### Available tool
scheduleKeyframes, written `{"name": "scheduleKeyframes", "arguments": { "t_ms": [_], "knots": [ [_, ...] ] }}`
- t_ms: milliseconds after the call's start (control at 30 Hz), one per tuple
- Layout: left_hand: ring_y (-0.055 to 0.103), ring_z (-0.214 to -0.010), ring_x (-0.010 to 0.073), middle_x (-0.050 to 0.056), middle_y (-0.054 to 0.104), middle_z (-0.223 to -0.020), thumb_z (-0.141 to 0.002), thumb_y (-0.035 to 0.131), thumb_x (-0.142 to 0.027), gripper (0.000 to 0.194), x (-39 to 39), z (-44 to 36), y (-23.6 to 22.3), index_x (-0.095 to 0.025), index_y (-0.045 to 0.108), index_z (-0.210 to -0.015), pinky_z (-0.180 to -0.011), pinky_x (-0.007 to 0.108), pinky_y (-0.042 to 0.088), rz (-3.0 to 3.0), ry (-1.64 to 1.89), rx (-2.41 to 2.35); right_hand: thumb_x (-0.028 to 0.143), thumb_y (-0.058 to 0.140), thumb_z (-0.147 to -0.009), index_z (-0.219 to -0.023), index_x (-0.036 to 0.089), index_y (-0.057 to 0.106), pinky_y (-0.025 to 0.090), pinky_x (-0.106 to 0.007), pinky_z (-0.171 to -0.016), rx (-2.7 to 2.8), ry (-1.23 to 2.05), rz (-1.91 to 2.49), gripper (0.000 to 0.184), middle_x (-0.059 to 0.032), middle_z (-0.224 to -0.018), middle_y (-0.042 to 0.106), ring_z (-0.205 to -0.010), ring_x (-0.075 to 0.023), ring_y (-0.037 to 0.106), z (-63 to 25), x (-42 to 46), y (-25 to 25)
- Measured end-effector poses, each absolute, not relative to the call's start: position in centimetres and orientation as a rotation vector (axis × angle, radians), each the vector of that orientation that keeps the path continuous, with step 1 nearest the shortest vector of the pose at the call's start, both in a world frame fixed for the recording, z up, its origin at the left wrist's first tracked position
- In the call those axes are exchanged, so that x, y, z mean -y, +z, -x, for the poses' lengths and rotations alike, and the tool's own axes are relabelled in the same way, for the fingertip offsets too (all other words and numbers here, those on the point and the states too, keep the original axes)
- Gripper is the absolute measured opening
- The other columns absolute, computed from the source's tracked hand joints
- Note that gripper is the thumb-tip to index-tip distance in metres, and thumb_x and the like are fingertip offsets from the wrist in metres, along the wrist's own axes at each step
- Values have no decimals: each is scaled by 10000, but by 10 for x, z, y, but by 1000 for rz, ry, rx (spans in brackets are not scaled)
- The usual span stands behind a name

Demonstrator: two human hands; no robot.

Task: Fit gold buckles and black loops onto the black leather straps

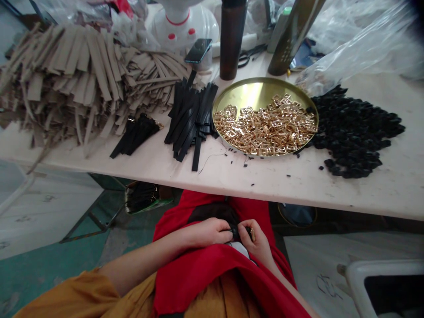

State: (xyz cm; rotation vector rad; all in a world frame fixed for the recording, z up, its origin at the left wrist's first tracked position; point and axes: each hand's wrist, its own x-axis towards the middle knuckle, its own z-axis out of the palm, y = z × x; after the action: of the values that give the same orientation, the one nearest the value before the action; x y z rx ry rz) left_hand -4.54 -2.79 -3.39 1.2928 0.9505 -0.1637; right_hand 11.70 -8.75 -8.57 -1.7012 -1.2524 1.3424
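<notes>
My left hand (212,232) is over my lap, its fingers closed on one end of a short black strap (235,232). Close by, my right hand (255,240) pinches the strap's other side, and a small gold buckle (253,234) shows between its fingers. How buckle and strap join is hidden by the fingers. On the table above, a round gold tray (228,95) holds a heap of gold buckles (268,126). Left of the tray lies a pile of black straps (188,119), with a smaller black bundle (135,134) beyond it.
Stacked beige strips (73,75) fill the table's left side. A heap of small black pieces (354,132) lies right of the tray. Behind stand a brown bottle (232,39), a phone (198,51) and scissors (248,56). Below the table sits a box of black straps (142,196).
</notes>
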Motion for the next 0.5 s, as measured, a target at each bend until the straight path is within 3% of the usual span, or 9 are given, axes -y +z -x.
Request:
{"name": "scheduleKeyframes", "arguments": {
  "t_ms": [233, 500],
  "knots": [
    [453, -548, 116, 2, 559, -659, -727, 440, -382, 281, 34, 37, -46, -149, 588, -777, -457, 204, 288, -1603, -269, -1199, 448, 466, -754, -693, 212, 484, 399, -278, -530, 1227, 1339, 1723, 244, -8, -587, 533, -559, -165, 500, -117, 82, -94],
    [547, -608, 162, 42, 635, -737, -753, 410, -364, 271, 40, 34, -51, -183, 604, -805, -490, 228, 315, -1843, -355, -1276, 407, 524, -728, -763, 210, 508, 426, -280, -562, 1235, 1465, 1609, 201, -11, -644, 561, -615, -171, 529, -123, 81, -89]
  ]
}}
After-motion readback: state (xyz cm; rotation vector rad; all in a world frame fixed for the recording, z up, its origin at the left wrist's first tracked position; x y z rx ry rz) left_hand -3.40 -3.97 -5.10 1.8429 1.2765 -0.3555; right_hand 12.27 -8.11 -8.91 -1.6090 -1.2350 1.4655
